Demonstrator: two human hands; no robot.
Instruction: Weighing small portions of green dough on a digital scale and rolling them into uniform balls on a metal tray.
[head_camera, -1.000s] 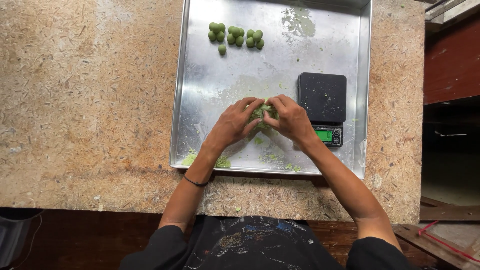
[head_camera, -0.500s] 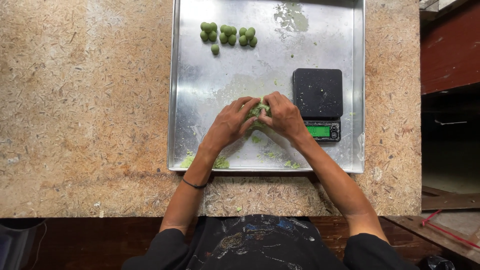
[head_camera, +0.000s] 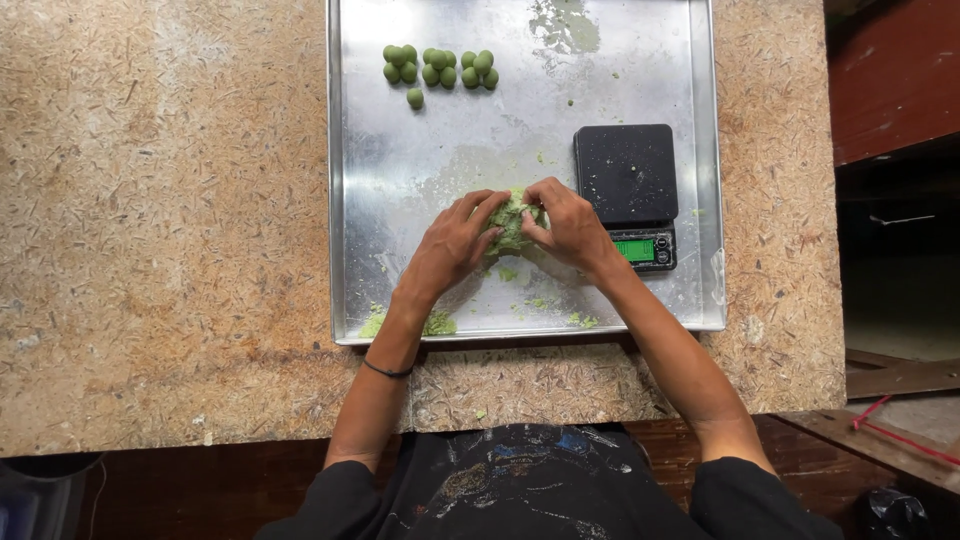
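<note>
A chipboard tabletop (head_camera: 170, 220) fills the frame, bearing a metal tray (head_camera: 450, 150) at centre right. On the tray's right sits a black digital scale (head_camera: 628, 180); green dough balls (head_camera: 438, 68) cluster at its upper left. At the tray's middle, the left hand (head_camera: 450, 248) and right hand (head_camera: 572, 228) pinch a lump of green dough (head_camera: 512, 225), fingers clamped on it from both sides. Seemingly a portion is being torn off; weighing it would call for a short reach right.

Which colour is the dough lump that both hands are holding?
The dough lump is pale green, a little lighter than the small green balls. The head view shows it best.
</note>
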